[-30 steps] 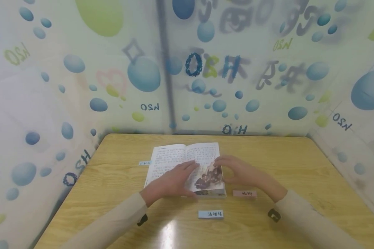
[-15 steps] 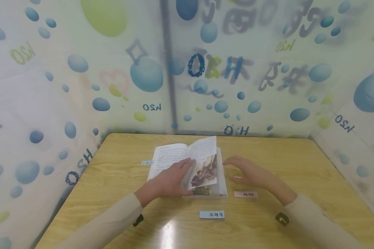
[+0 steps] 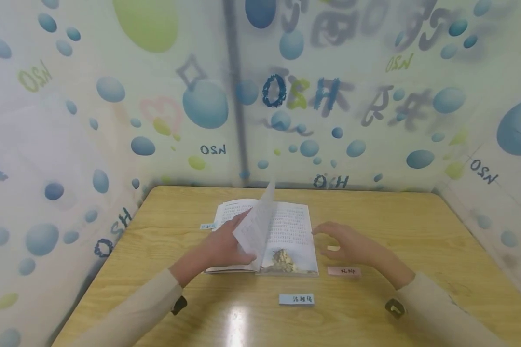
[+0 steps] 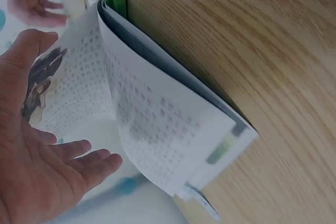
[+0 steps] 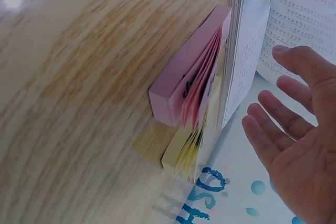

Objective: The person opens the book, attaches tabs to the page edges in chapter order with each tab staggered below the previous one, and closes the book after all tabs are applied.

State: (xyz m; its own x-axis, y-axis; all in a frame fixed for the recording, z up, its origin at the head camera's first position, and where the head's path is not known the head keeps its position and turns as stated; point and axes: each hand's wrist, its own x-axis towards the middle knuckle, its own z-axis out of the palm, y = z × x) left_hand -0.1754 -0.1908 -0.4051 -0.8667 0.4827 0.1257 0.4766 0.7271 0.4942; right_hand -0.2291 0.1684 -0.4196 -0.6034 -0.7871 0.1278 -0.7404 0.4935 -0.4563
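An open book lies on the table, printed text on both sides and a picture low on its right page. One loose page stands up near the spine, leaning leftward over my left hand. That hand is at the left half of the book, partly hidden by the page; in the left wrist view its fingers are spread and loosely bent, gripping nothing. Just off the book's right edge hovers my right hand, its fingers relaxed and apart, holding nothing. A blue tab sticks out at the book's left edge.
A blue sticky-note pad with handwriting lies in front of the book. To its right is a pink pad; a yellow pad sits beyond that. Patterned walls border the wooden table.
The picture page has risen from the right side and swung left to stand upright, uncovering another page. My left hand has shifted left; the right hand has moved slightly away from the book.
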